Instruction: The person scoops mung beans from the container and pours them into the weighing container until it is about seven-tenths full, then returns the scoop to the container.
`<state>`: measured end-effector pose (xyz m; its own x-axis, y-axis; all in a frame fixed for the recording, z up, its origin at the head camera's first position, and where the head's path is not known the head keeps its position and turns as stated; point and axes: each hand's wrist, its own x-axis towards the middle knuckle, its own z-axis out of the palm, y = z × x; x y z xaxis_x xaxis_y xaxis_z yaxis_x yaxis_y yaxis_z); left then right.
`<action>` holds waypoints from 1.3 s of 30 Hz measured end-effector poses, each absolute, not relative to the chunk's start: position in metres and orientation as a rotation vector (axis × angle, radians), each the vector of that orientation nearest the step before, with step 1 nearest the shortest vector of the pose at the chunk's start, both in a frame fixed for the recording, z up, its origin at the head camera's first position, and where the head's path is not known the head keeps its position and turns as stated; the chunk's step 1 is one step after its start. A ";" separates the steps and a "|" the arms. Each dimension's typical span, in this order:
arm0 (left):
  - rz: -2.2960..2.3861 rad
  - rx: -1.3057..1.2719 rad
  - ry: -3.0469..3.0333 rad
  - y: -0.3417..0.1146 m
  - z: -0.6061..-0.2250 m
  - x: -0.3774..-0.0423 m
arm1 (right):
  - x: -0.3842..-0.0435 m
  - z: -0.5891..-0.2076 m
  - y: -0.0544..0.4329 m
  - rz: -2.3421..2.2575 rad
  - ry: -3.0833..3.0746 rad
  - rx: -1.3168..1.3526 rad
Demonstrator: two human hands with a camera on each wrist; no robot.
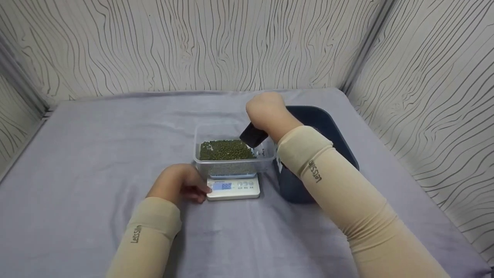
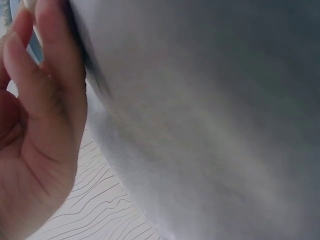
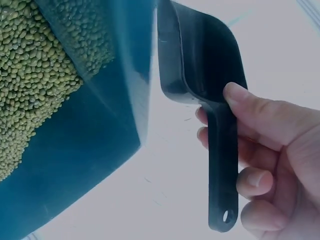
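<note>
My right hand (image 1: 266, 112) grips the handle of a black plastic scoop (image 3: 200, 55), thumb at the base of its bowl. In the head view the scoop is tilted down over the right part of a clear plastic container (image 1: 198, 135); the part of its bowl I can see in the right wrist view looks bare. Small green mung beans (image 1: 225, 150) lie in the container, mostly toward its left. Under it is a white kitchen scale (image 1: 233, 193) with a lit display. My left hand (image 1: 181, 181) touches the scale's left edge with its fingertips, fingers loosely bent.
A dark blue bin (image 1: 343, 143) stands right of the scale, partly hidden by my right forearm. More mung beans (image 3: 35, 75) lie inside it. A grey-lilac cloth (image 1: 115, 154) covers the table, and patterned panels (image 1: 185, 42) rise behind and at the sides.
</note>
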<state>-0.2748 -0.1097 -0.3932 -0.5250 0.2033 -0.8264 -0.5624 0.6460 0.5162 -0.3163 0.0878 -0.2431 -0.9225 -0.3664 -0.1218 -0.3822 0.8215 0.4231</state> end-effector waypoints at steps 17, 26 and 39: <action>0.990 -0.316 1.909 -0.108 -0.391 -0.273 | -0.324 -0.241 0.111 0.317 2.863 -0.655; 0.994 -0.300 1.913 -0.110 -0.392 -0.273 | -0.335 -0.237 0.138 -0.092 2.763 -0.614; 0.998 -0.276 1.927 -0.114 -0.393 -0.274 | -0.343 -0.226 0.180 -0.332 2.739 -0.475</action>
<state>-0.2739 -0.1143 -0.3931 -0.5533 0.1966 -0.8094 -0.5478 0.6462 0.5314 -0.3432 0.1802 -0.2264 -0.8862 -0.3621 -0.2890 -0.2825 0.9168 -0.2825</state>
